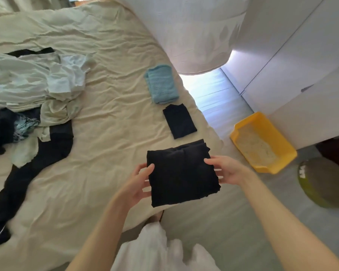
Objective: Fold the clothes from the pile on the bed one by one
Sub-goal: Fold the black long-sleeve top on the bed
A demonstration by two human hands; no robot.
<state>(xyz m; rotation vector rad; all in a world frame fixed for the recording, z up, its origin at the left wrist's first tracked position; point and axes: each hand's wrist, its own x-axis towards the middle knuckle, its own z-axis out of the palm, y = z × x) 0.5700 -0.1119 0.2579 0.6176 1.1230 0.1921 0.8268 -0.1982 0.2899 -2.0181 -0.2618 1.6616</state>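
A folded black garment (181, 174) is held at the bed's near corner, gripped at its 9 o'clock edge by the left hand (138, 182) and at 3 o'clock by the right hand (226, 170), thumbs laid on top and fingers curled beneath. Toward 12 o'clock a smaller folded black piece (179, 121) is laid on the cream sheet (110, 133), with a folded blue knit (161, 84) beyond it. The unfolded pile (30, 89) is seen at 10 o'clock. A yellow tray (282, 141) is set on the floor at 2 o'clock.

Your single head camera looks forward and steeply down, wide-angle, close over your forearms toward the bed (90, 122) corner and the floor (219, 222) beside it.
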